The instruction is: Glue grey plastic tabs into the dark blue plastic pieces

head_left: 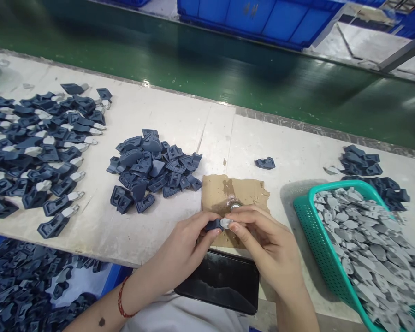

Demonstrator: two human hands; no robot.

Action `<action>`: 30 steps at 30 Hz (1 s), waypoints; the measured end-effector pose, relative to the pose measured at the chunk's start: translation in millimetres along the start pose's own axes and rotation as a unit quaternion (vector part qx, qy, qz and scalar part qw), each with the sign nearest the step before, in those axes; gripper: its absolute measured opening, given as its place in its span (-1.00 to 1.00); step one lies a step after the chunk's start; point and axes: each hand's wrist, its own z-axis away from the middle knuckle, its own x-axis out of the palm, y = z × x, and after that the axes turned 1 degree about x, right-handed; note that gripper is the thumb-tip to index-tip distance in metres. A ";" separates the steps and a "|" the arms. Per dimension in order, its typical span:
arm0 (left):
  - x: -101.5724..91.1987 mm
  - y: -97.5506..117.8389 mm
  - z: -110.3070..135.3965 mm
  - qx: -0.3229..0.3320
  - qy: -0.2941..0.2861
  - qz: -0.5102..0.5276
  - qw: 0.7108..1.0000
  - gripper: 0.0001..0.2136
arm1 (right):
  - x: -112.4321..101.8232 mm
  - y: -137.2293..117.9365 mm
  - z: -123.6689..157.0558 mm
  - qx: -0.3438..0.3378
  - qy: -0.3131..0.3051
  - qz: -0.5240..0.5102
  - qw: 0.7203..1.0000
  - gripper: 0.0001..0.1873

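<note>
Over a torn piece of brown cardboard, my two hands meet at the front of the table. My left hand pinches a dark blue plastic part between thumb and fingers. Against its right end, my right hand grips a small light grey plastic piece; the two pieces touch, though fingers cover how they join. Just behind the fingertips is a small shiny round metal thing, partly hidden. Below my hands lies a black phone with a dark screen.
A heap of dark blue parts lies left of the cardboard. Further left spread joined blue-and-grey pieces. At right stands a green basket of grey pieces, beside more blue parts. A blue bin sits below the table's left edge.
</note>
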 end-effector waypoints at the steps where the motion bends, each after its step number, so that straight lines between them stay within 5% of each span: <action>1: 0.1 -0.4 -0.2 0.002 -0.001 0.003 1.000 -0.80 | -0.9 -1.4 -0.6 0.000 -0.004 0.007 1.000 -0.87; 18: 2.9 -1.4 -4.2 0.002 0.002 0.008 1.000 -0.80 | -15.2 -14.4 -12.7 0.012 -0.109 0.123 0.986 -0.83; 25: 3.3 -1.6 -3.1 -0.001 0.015 -0.002 1.000 -0.82 | -12.5 -12.0 -20.4 -0.061 -0.142 0.300 0.941 -0.60; 30: 4.8 -4.8 -6.1 0.017 0.014 -0.002 1.000 -0.79 | -9.2 -7.0 -25.3 -0.068 -0.171 0.299 0.936 -0.59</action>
